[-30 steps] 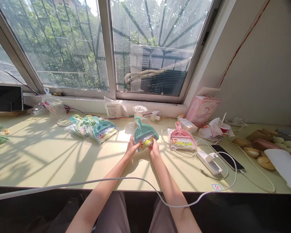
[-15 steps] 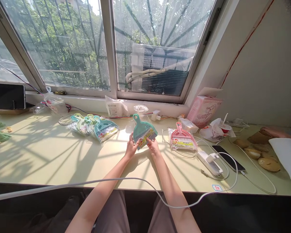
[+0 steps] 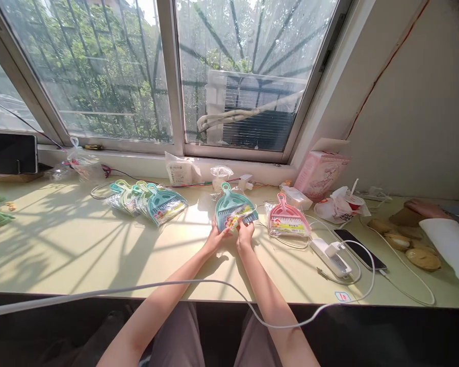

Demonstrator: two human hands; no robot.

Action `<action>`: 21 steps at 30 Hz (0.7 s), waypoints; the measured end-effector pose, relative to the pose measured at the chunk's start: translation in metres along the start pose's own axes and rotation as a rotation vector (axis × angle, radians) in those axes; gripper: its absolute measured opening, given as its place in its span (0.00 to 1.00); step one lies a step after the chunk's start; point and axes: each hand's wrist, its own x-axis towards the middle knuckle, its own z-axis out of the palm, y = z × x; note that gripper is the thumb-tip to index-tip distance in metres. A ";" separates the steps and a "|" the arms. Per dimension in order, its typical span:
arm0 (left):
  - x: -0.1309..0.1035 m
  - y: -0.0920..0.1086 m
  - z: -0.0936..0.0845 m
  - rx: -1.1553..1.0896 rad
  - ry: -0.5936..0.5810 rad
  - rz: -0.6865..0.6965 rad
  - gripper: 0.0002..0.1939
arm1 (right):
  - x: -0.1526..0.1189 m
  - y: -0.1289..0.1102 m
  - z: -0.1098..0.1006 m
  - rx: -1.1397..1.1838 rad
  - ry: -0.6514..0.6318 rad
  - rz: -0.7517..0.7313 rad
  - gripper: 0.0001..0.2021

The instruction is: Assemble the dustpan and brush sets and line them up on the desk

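Observation:
Between my two hands is a small teal dustpan and brush set (image 3: pixel 233 204) with a yellow label, its handle pointing away from me. My left hand (image 3: pixel 214 237) grips its lower left edge. My right hand (image 3: pixel 246 233) holds the lower right part, thumb over the label. To the right lies a pink dustpan and brush set (image 3: pixel 287 219) in clear plastic wrap. On the left several wrapped sets overlap in a row, with a blue-teal dustpan set (image 3: pixel 164 204) at the near end.
A white power strip (image 3: pixel 331 257) and a black phone (image 3: pixel 359 248) lie at the right. A white cable (image 3: pixel 199 281) crosses in front over my forearms. Behind stand a pink box (image 3: pixel 321 171) and a lidded plastic cup (image 3: pixel 222 176). Another person's hand (image 3: pixel 426 208) shows at the far right.
Both my hands have carried the teal dustpan set slightly to the right, closer to the pink one, and tilted it flatter. The other person's sleeve at the right has shifted.

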 end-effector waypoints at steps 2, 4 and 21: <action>0.002 0.004 0.001 0.006 0.035 -0.047 0.59 | -0.001 -0.001 0.000 -0.010 0.000 -0.017 0.19; 0.004 0.009 0.000 0.012 0.111 -0.042 0.59 | -0.003 -0.002 0.000 -0.018 -0.025 -0.025 0.20; -0.005 0.021 0.001 0.187 0.231 0.038 0.62 | -0.022 -0.002 0.005 0.094 -0.122 -0.023 0.22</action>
